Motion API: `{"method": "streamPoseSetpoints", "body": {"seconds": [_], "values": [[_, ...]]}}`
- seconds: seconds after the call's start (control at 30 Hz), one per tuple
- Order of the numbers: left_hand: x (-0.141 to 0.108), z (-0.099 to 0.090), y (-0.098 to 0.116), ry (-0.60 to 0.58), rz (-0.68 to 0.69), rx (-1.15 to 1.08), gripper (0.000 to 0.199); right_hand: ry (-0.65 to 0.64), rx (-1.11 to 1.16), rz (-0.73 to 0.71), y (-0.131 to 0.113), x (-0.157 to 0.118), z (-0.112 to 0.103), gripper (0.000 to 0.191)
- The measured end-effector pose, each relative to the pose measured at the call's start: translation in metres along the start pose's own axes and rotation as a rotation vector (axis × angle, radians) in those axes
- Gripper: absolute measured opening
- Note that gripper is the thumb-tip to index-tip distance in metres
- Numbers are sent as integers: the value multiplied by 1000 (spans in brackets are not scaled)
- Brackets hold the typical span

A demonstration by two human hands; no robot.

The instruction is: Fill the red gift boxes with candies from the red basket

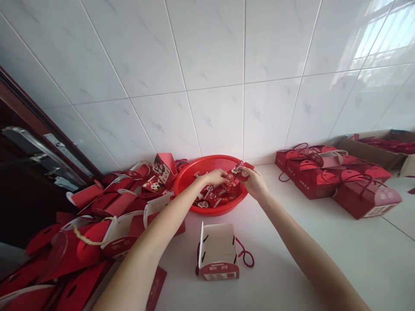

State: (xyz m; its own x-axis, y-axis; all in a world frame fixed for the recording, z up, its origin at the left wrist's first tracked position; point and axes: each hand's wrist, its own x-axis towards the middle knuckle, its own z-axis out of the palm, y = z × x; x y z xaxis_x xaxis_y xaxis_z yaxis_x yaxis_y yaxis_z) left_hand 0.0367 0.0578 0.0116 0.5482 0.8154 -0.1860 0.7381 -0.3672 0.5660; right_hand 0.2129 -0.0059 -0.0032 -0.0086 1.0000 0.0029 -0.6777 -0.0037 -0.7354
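A red plastic basket filled with small red wrapped candies stands against the tiled wall. My left hand reaches over its middle, fingers bent together among the candies; what they grip, if anything, is hard to see. At the basket's right rim, my right hand is closed on a few wrapped candies. In front of the basket sits an open red gift box with a pale inside. A dark red cord loops out at its right side.
Many red gift boxes are piled on the left, beside a dark door with a metal handle. Closed red boxes with cord handles are grouped on the right. Behind them is a cardboard carton with red contents.
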Motion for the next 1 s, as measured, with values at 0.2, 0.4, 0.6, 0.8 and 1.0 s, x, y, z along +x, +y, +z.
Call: {"method": "streamPoseSetpoints", "body": {"seconds": [0.2, 0.4, 0.6, 0.8, 1.0], "values": [[-18, -27, 4, 69, 70, -290, 30, -28, -35, -6, 1, -3, 3, 15], [-23, -32, 17, 79, 183, -524, 47, -135, -114, 43, -2, -6, 2, 25], [-15, -29, 16, 198, 109, -468, 50, -164, -106, 52, -5, -10, 4, 32], [-8, -37, -21, 241, -147, -44, 21, -98, -83, 42, -5, -11, 7, 23], [-13, -30, -45, 37, -319, 187, 24, -80, -69, 58, -7, -13, 9, 19]]}}
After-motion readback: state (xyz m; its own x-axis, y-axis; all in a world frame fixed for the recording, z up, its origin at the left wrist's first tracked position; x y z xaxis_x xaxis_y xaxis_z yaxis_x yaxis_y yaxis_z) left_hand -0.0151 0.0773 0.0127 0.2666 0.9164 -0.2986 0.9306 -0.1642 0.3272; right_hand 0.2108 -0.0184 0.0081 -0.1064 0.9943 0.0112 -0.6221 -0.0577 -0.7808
